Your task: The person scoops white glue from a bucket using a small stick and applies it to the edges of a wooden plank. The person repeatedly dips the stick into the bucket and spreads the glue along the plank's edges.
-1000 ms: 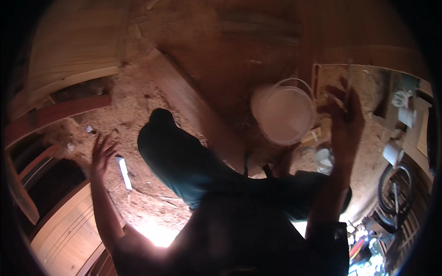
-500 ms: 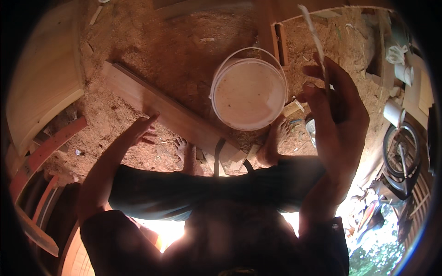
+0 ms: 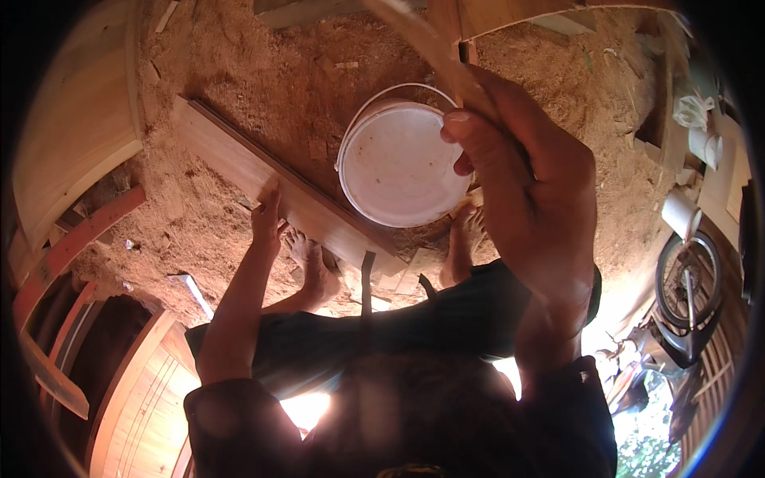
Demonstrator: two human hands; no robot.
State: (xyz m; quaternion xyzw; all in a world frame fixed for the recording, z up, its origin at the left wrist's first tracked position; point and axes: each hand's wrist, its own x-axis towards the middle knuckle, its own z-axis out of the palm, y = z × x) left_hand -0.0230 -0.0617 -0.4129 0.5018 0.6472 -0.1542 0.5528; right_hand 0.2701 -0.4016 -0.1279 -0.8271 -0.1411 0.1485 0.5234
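Note:
My right hand (image 3: 530, 179) is raised close to the camera, its fingers closed around a thin wooden stick (image 3: 422, 40) that runs up and to the left. Under it stands a white plastic bucket (image 3: 398, 167) with a wire handle, on sawdust-covered ground. My left hand (image 3: 268, 217) reaches down and rests its fingers on a long pale wooden plank (image 3: 239, 171) that lies slantwise left of the bucket. My bare feet (image 3: 315, 267) show beside the plank and the bucket. Dark shorts and a dark shirt fill the lower middle.
Sawdust (image 3: 263, 72) covers the ground. Curved pale wooden panels (image 3: 76, 119) stand at the left, with more framed woodwork (image 3: 127, 390) at the lower left. A motorbike wheel (image 3: 689, 279) and white cups (image 3: 681, 213) are at the right. Wood offcuts lie near my feet.
My left hand has dropped from the air onto the plank. My right hand has risen nearer the camera with the stick. The view has tilted down, so the bucket sits more central.

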